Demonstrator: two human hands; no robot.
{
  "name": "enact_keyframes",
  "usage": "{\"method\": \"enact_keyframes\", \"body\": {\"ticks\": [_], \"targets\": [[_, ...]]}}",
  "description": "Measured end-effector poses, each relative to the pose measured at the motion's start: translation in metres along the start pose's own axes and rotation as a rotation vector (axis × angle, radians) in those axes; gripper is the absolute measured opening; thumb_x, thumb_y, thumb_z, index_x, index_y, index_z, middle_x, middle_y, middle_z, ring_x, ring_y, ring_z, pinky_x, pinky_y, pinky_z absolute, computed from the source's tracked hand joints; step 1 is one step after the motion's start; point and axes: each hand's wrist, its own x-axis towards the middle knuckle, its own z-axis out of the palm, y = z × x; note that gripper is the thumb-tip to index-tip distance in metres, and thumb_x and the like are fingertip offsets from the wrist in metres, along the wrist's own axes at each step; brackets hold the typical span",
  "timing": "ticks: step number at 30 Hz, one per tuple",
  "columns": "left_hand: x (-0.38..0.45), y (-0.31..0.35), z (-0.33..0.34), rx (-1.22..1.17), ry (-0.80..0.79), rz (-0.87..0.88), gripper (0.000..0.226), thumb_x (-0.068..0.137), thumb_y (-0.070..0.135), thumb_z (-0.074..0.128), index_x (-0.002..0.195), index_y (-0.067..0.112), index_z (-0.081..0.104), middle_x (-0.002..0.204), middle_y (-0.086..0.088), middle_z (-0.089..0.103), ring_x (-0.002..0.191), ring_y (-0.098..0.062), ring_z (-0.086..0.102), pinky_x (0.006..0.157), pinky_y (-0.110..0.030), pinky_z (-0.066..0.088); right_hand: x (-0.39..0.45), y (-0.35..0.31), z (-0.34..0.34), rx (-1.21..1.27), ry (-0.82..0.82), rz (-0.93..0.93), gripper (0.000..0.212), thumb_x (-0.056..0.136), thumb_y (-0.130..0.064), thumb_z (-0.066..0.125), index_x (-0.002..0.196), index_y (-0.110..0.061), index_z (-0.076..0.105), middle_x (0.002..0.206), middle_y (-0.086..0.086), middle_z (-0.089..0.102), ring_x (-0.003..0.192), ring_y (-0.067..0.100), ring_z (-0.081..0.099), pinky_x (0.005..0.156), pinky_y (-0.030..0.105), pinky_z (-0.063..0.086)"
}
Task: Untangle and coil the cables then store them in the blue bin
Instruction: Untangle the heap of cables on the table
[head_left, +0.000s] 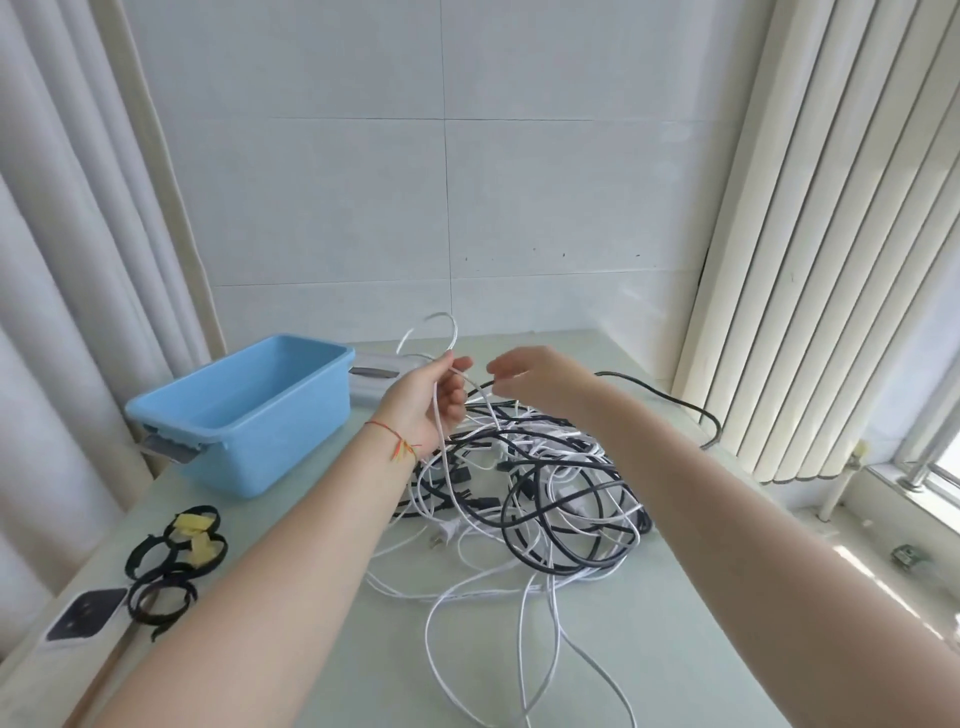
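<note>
A: Start closest to the camera. Any writing or labels?

B: None that can be read. Nearest, at about seven o'clock on the pale green table (291, 525), lies a white device (78, 621) with a dark square face; if it bears a mark, it is too small to tell. Just beyond it sits a cluster of black strap loops (166, 566) with yellow pieces (195, 535) among them.

A: And the cables?

B: The tangled pile of cables (540, 499), black and white mixed, lies at the middle of the table, with white strands trailing toward six o'clock and a white plug (444, 535) at its near edge. One black cable (675, 402) runs off toward two o'clock, to the vertical blinds (810, 234).

A: Where are the hands against that pile?

B: Both are raised above its far side, forearms reaching in from the bottom corners. The left hand (431, 402), palm turned up, with a red string bracelet (397, 441) at the wrist, has its fingers curled round a white cable (441, 338), which arcs up above the hand toward twelve o'clock and drops past the palm into the pile. The right hand (530, 379) is just beside it at three o'clock, back upward, fingertips pinched on a dark cable end between the two hands.

A: And the bin?

B: The blue bin (244, 415) stands at nine o'clock from the left hand, near it but apart. Behind it, at the table's far edge, is a white box (374, 387) against the white wall.
</note>
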Motion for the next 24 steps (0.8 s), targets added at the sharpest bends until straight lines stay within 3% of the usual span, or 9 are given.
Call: {"method": "enact_keyframes", "body": {"ticks": [3,6,9,12,16,20,22,24], "targets": [[-0.004,0.006,-0.008,-0.066,-0.045,0.023,0.025,0.100,0.025,0.054,0.087,0.007,0.066,0.054,0.002,0.052,0.041,-0.006,0.049,0.037,-0.015,0.035,0.004,0.009,0.024,-0.389,-0.171,-0.051,0.022,0.091,-0.018,0.059,0.111,-0.015,0.068,0.095,-0.001,0.064,0.079,0.019,0.058,0.064,0.024,0.044],[-0.006,0.012,-0.018,-0.054,-0.045,0.039,0.026,0.100,0.026,0.053,0.089,0.007,0.067,0.055,0.003,0.052,0.043,-0.007,0.049,0.039,-0.015,0.037,0.011,0.015,0.031,-0.447,-0.087,0.000,0.020,0.096,-0.025,0.057,0.106,-0.015,0.072,0.081,-0.002,0.060,0.068,0.018,0.053,0.053,0.021,0.036],[-0.004,0.016,-0.030,0.106,0.055,0.040,0.027,0.101,0.032,0.052,0.092,0.010,0.066,0.061,0.002,0.058,0.044,-0.007,0.052,0.043,-0.018,0.042,0.019,0.014,0.025,-0.246,0.143,0.033,0.020,0.099,-0.017,0.052,0.105,-0.014,0.071,0.085,0.001,0.069,0.061,0.013,0.053,0.047,0.020,0.037],[-0.006,0.017,-0.037,0.272,0.106,-0.013,0.026,0.101,0.030,0.051,0.092,0.009,0.062,0.065,-0.002,0.066,0.047,-0.011,0.061,0.048,-0.021,0.051,0.017,-0.001,0.007,-0.020,0.372,-0.031,0.020,0.099,-0.014,0.048,0.103,-0.011,0.067,0.086,0.004,0.069,0.069,0.018,0.058,0.057,0.026,0.043],[-0.008,0.014,-0.029,0.245,0.090,-0.018,0.021,0.104,0.015,0.044,0.092,0.009,0.060,0.063,-0.001,0.063,0.044,-0.011,0.062,0.045,-0.019,0.051,0.011,-0.017,-0.014,0.051,0.393,-0.036,0.021,0.097,-0.013,0.042,0.094,-0.017,0.063,0.061,-0.003,0.053,0.044,0.013,0.050,0.042,0.021,0.037],[0.001,0.011,-0.030,0.143,0.191,0.038,0.023,0.104,0.013,0.038,0.089,0.018,0.054,0.045,0.005,0.044,0.032,-0.005,0.041,0.037,-0.013,0.037,0.011,-0.001,-0.030,0.151,0.456,0.135,0.024,0.095,-0.010,0.036,0.101,-0.008,0.059,0.074,0.003,0.053,0.061,0.022,0.049,0.053,0.030,0.043],[0.006,0.008,-0.038,0.088,0.298,0.042,0.026,0.104,0.011,0.031,0.088,0.019,0.049,0.037,0.007,0.036,0.026,-0.004,0.029,0.034,-0.010,0.028,0.005,0.017,-0.050,0.364,0.627,0.268,0.021,0.096,-0.009,0.036,0.106,-0.001,0.054,0.076,0.006,0.050,0.061,0.022,0.050,0.056,0.036,0.048],[0.009,0.005,-0.046,0.047,0.425,0.086,0.028,0.103,0.007,0.026,0.089,0.018,0.048,0.040,0.003,0.036,0.023,-0.005,0.028,0.034,-0.010,0.027,-0.009,0.038,-0.073,0.547,0.825,0.388,0.017,0.095,-0.007,0.032,0.107,-0.006,0.044,0.078,0.005,0.049,0.056,0.021,0.052,0.047,0.031,0.046]]}}
